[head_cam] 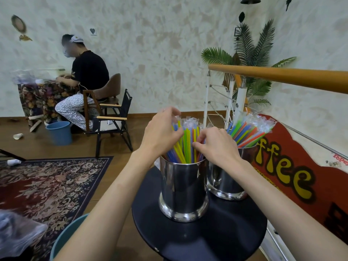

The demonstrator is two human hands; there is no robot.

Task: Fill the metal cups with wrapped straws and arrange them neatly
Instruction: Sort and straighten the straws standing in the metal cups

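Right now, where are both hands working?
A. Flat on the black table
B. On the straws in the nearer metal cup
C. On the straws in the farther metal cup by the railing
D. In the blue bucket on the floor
B: the left hand and right hand both pinch at the wrapped straws standing in the nearer metal cup; the farther metal cup is untouched.

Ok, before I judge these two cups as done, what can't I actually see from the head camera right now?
- Front metal cup: how many straws it holds; the left hand and right hand cover its sides.
- Rear metal cup: its left part is hidden behind the front cup and right forearm.
- Round table: near edge cut off by the frame bottom.
- Clear bag, lower left: blurred, contents unreadable.
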